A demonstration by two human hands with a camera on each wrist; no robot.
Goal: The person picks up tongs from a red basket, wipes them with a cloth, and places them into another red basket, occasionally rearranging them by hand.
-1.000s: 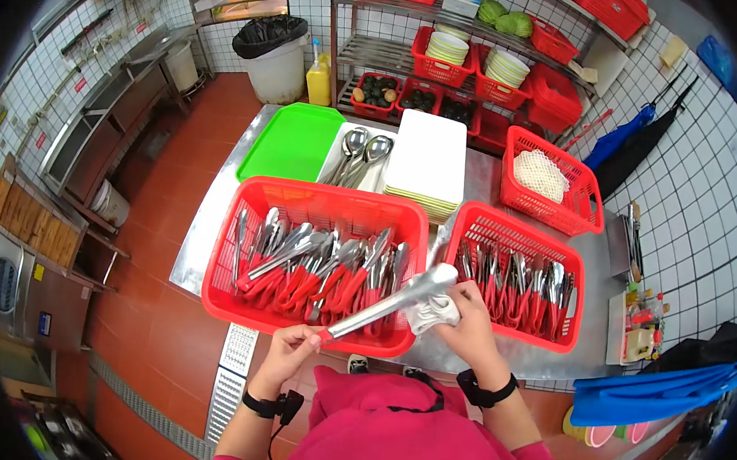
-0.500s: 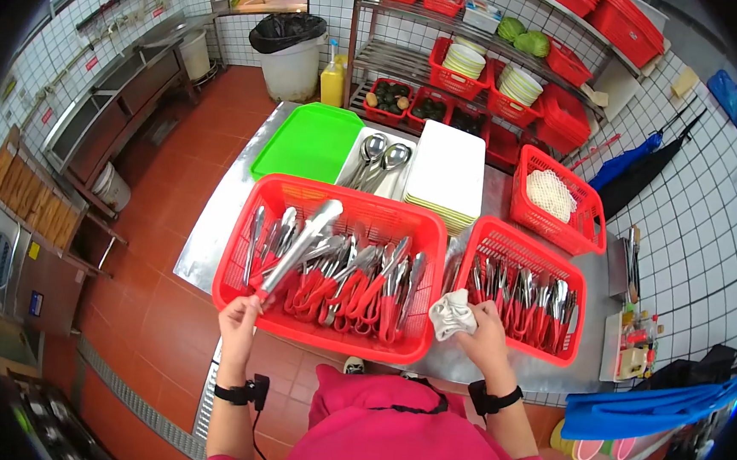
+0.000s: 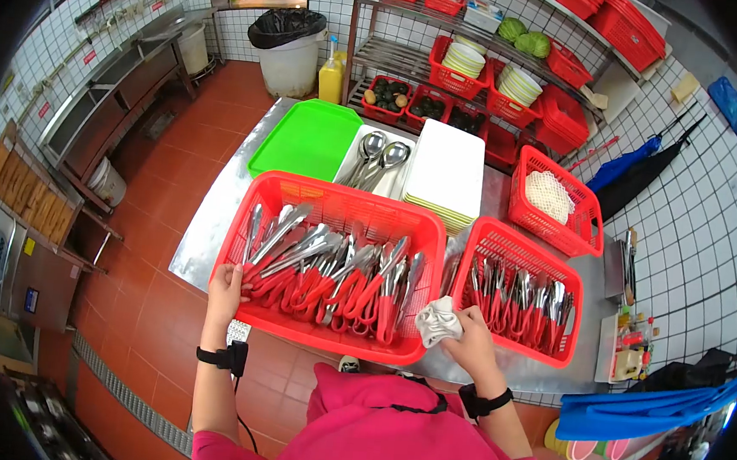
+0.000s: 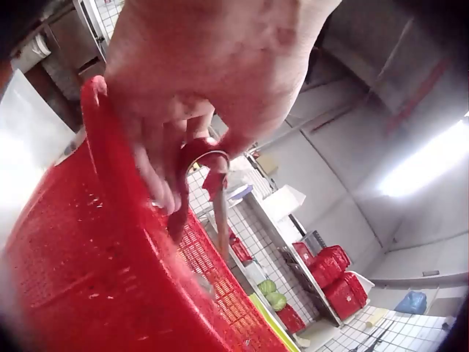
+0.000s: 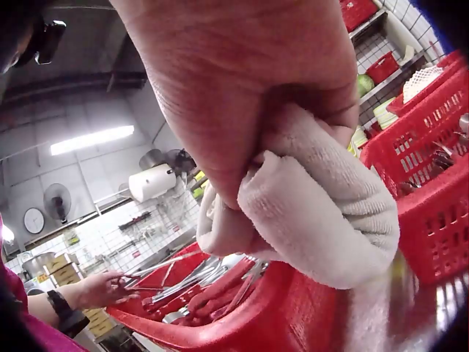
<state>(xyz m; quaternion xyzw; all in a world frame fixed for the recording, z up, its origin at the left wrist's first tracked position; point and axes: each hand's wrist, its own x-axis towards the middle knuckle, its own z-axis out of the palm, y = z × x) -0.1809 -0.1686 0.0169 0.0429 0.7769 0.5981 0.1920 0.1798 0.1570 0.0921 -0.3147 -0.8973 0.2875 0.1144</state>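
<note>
At the near left corner of the large red basket [image 3: 326, 345], my left hand [image 3: 226, 293] holds the red handle of a pair of tongs [image 3: 277, 239]. Their metal arms lie over the pile of red-handled tongs [image 3: 364, 289] inside. In the left wrist view the red looped handle [image 4: 180, 192] shows below the fingers, beside the basket rim. My right hand [image 3: 473, 344] grips a bunched white cloth [image 3: 439, 321] near the basket's right front corner. Folds of the towelling cloth [image 5: 322, 213] bulge from under the fingers in the right wrist view.
A smaller red basket [image 3: 570, 342] with more red-handled tongs stands at the right. Behind are a green tray [image 3: 306, 140], large spoons [image 3: 373, 158] in a white tray, stacked white trays [image 3: 446, 167] and a red basket [image 3: 586, 237] holding something white and netted.
My left hand has swung the tongs leftward from the cloth and lowered them onto the pile in the large basket. The right hand has drawn away with the cloth and stays near the basket's right front corner.
</note>
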